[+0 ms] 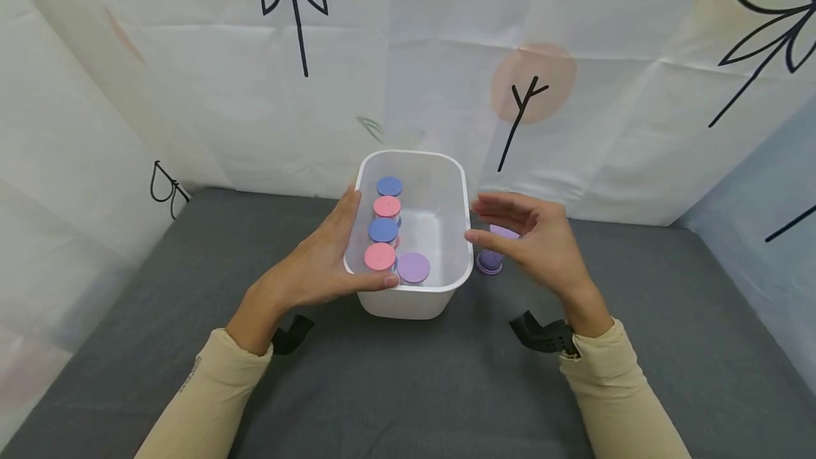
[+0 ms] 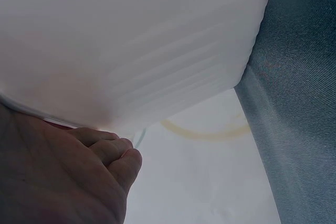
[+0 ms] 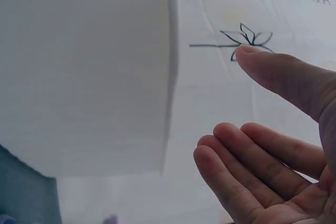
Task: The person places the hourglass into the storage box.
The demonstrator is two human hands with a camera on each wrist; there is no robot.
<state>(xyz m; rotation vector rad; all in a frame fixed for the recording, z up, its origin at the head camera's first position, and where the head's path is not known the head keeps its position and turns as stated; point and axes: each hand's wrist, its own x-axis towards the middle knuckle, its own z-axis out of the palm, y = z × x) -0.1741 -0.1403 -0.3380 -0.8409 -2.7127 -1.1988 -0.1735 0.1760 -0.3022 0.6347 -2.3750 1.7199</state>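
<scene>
A white plastic bin (image 1: 446, 287) stands on the dark cloth. Along its left side runs a row of lidded items, with pink lids (image 1: 380, 256) and blue lids (image 1: 383, 230) alternating, and a purple lid (image 1: 414, 268) beside the front one. My left hand (image 1: 321, 253) holds the bin's near left corner, thumb along the front rim and fingers along the left side. In the left wrist view those fingers (image 2: 123, 161) lie against the outer wall. My right hand (image 1: 538, 236) is beside the right rim, thumb and fingers apart, holding nothing. Purple items (image 1: 489, 262) are partly hidden behind it.
Dark grey cloth (image 1: 408, 388) covers the table. A white printed curtain (image 1: 433, 91) hangs right behind the bin, with more fabric at the left and right sides. Black straps (image 1: 542, 335) are on both wrists.
</scene>
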